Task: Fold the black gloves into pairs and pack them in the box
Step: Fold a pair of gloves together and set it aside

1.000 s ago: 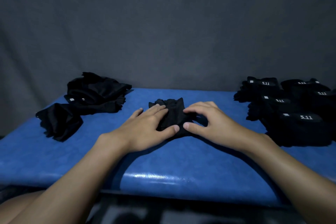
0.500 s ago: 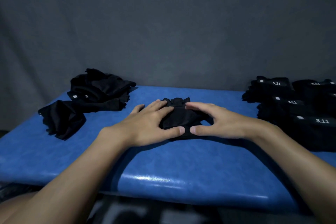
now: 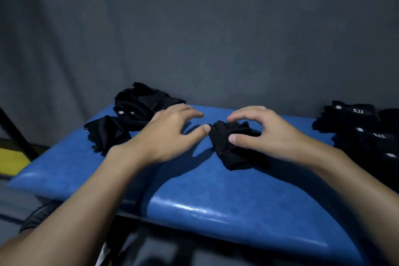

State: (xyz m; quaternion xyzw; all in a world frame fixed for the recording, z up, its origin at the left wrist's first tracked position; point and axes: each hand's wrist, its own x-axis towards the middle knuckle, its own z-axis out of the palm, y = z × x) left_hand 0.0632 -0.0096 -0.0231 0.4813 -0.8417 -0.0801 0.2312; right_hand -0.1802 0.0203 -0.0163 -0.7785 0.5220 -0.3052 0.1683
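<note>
Blue worktop point(image 3: 216, 196): left hand point(image 3: 170, 134) has come off the folded glove pair point(image 3: 228, 151), now just left of it, fingers spread loose. Right hand point(image 3: 272, 136) alone grips it, so the fold looks finished and ready for packing.

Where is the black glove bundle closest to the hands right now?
In the head view, the folded glove bundle lies centre-right on the blue table, under the right hand, beside the left hand.
</note>
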